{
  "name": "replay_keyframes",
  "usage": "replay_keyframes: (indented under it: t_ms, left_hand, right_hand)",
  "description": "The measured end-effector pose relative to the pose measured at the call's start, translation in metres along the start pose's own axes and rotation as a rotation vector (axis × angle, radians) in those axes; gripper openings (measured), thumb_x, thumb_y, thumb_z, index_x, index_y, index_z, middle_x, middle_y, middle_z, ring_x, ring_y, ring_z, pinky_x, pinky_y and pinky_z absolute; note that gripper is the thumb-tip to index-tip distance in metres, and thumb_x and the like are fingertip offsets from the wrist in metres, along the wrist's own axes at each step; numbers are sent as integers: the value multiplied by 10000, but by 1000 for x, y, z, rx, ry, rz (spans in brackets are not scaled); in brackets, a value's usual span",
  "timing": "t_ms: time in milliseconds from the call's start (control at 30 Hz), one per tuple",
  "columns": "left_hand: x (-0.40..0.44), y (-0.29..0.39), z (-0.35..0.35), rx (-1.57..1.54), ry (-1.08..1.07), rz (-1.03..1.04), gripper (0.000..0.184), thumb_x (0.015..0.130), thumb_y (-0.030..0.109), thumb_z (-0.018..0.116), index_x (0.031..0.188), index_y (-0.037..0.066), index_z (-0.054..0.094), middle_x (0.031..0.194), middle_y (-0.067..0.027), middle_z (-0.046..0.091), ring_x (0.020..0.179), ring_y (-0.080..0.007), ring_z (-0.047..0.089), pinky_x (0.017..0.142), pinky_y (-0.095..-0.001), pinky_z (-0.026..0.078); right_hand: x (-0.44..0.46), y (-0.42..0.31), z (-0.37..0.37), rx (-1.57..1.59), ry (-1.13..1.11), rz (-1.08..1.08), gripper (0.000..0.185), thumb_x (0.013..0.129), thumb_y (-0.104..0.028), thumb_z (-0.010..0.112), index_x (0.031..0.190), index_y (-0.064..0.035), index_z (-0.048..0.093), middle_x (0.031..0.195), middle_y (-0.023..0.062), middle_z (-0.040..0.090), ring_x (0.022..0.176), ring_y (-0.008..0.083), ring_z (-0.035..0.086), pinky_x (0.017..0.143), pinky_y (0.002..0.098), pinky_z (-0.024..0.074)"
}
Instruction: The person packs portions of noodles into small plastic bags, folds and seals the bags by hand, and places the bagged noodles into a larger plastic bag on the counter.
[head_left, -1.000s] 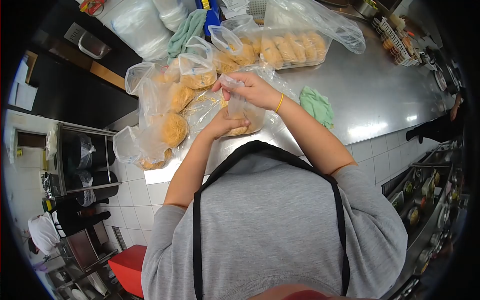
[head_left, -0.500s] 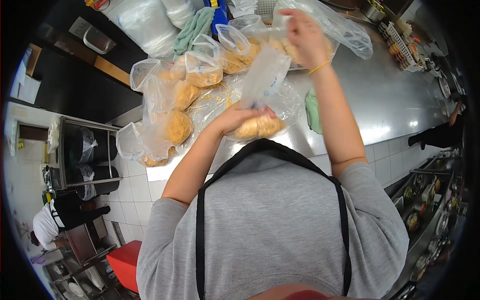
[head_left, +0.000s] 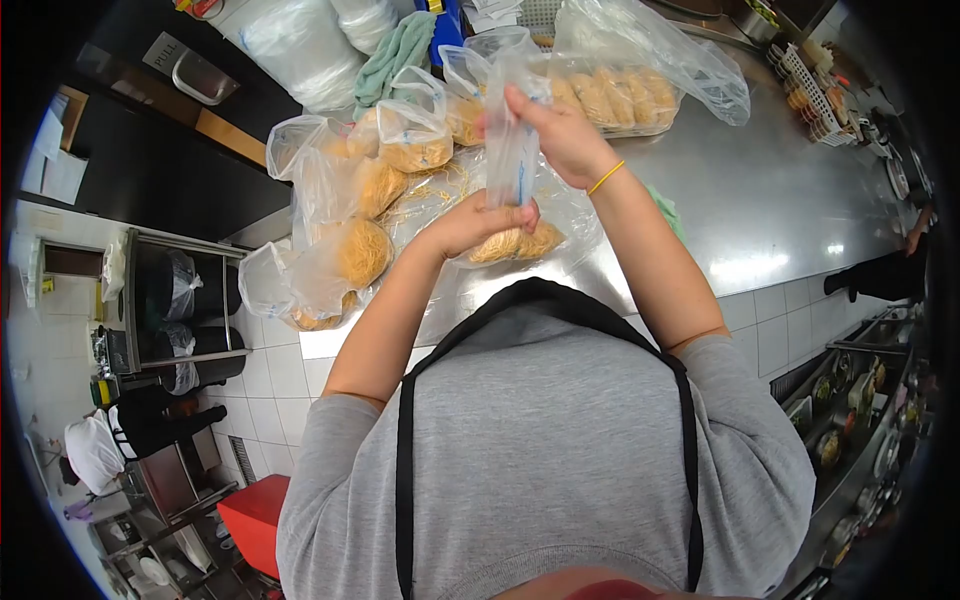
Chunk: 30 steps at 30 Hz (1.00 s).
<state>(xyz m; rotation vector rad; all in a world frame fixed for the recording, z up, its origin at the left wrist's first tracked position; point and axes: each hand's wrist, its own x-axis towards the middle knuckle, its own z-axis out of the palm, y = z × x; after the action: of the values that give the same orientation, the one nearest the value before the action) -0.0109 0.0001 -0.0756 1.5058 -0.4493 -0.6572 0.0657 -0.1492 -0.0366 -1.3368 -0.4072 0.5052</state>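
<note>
My left hand (head_left: 478,222) is closed around the gathered neck of a clear plastic bag of noodles (head_left: 515,244), whose yellow bundles rest low on the counter near my body. Above it, the bag's empty upper part stands up as a narrow strip. My right hand (head_left: 565,135), with a yellow band at the wrist, grips this strip near its top; some of its fingers are behind the film and slightly blurred. Around my left hand, several other bagged noodle portions (head_left: 365,253) stand in a curve. Loose noodle strands (head_left: 440,185) lie on plastic sheeting between them.
A clear-wrapped tray of noodle bundles (head_left: 630,100) sits at the back. A green cloth (head_left: 668,212) lies partly behind my right forearm on the steel counter (head_left: 740,200). Another towel (head_left: 392,62) and plastic bag stacks (head_left: 300,50) are at back left. People stand at both sides.
My right hand has come down and left from above the wrapped tray onto the bag's upper part, which is now upright and narrower. My left hand keeps its grip on the neck.
</note>
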Motion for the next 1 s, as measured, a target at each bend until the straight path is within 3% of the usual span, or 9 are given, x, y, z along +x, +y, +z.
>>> replay_keyframes:
  t_ms: [200,267,333,567,600,700,733,833,1000]
  left_hand:
    - [15,5,-5,-301,588,491,345,931,336,399,706,75,423,676,-59,492,814,-188,502,780,-311,401]
    - [12,18,-7,-334,714,509,359,932,355,392,709,75,422,669,-60,488,794,-184,496,772,-307,401]
    - [12,28,-4,-403,891,524,391,930,394,382,708,75,419,650,-57,470,755,-168,479,721,-266,393]
    - [9,-2,-9,-327,818,437,371,938,369,374,755,60,464,652,-36,453,657,-138,465,620,-228,360]
    - [11,-12,3,-168,813,368,339,939,336,382,807,45,494,668,-33,464,640,-144,464,630,-234,370]
    - [14,-29,30,79,682,249,264,926,261,421,910,25,537,718,-44,494,644,-168,476,666,-257,392]
    - [14,-32,33,161,575,195,229,911,218,450,960,18,550,752,-59,515,665,-187,489,691,-274,404]
    - [14,-28,25,813,574,562,197,856,165,510,964,5,549,819,-97,540,727,-220,514,729,-312,417]
    - [11,3,10,265,858,455,244,907,216,418,860,11,542,760,-105,528,748,-219,509,746,-335,411]
  right_hand:
    - [2,-3,-20,314,121,-141,523,837,-431,545,1164,-27,483,1100,101,551,1037,169,502,905,318,373]
    - [-21,10,-8,-475,-10,-344,678,809,-369,600,1312,-32,295,1333,129,350,1170,248,418,950,371,354]
    - [-41,16,26,-368,14,-342,762,764,-374,646,1332,-44,259,1361,152,294,1200,275,381,984,385,306]
    - [-26,19,15,-774,50,-258,805,730,-427,665,1337,-51,294,1398,230,184,1324,324,133,1062,388,151]
    - [-28,18,14,-778,66,-257,805,730,-427,665,1337,-51,294,1398,230,184,1324,324,133,1062,388,151]
    - [-29,16,27,-244,-8,-90,436,884,-355,488,1164,-24,530,993,89,571,969,163,513,881,264,366]
    - [-33,13,31,-237,99,-174,372,918,-327,427,1016,-13,602,777,5,560,763,77,501,763,216,393]
    - [-45,3,29,-52,250,-202,412,932,-361,384,906,-22,617,811,19,565,810,87,499,807,239,382]
    - [-44,-16,27,39,189,-418,501,922,-474,316,1015,-38,545,1025,58,527,975,137,469,897,316,344]
